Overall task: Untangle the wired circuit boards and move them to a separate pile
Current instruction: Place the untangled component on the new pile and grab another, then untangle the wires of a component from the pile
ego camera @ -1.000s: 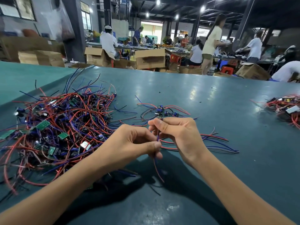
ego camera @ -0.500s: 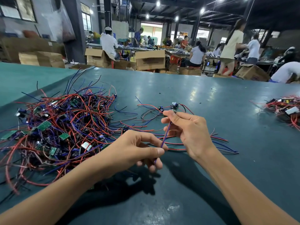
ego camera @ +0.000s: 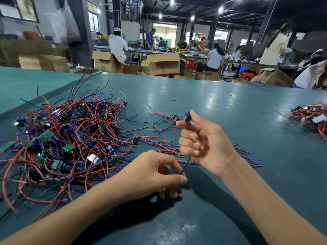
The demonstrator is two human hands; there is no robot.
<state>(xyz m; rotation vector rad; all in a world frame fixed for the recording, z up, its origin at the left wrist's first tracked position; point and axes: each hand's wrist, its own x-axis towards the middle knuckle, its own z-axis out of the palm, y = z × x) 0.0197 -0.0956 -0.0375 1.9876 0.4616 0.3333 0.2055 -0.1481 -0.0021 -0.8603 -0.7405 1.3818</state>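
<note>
I see the right hand (ego camera: 207,144) raised above the green table (ego camera: 230,106), near the middle of the scene. Its thumb and forefinger pinch a small wired circuit board (ego camera: 187,119) that carries a blue part, and its other fingers are curled in toward the palm. A purple wire (ego camera: 185,165) drops from that hand, down and a little left, to the left hand (ego camera: 155,174). That hand sits lower and nearer to me and pinches the wire's lower end between thumb and forefinger, with its remaining fingers curled beneath it, close to the tabletop. So both hands grip the same piece, one at each end, and the board is held clear of the table.

To the left lies the tangled pile (ego camera: 67,138): red, blue, purple and black wires knotted around many small green boards, spreading to the left edge. Between that pile and the right hand, a few loose wires (ego camera: 159,141) lie on the table, some running behind the right wrist. Well apart, at the far right edge, is a smaller pile (ego camera: 311,119) of boards with red wires.

Beyond the far edge of the table stand cardboard boxes (ego camera: 163,63), and several people work at benches further back; I cannot make out what they handle
</note>
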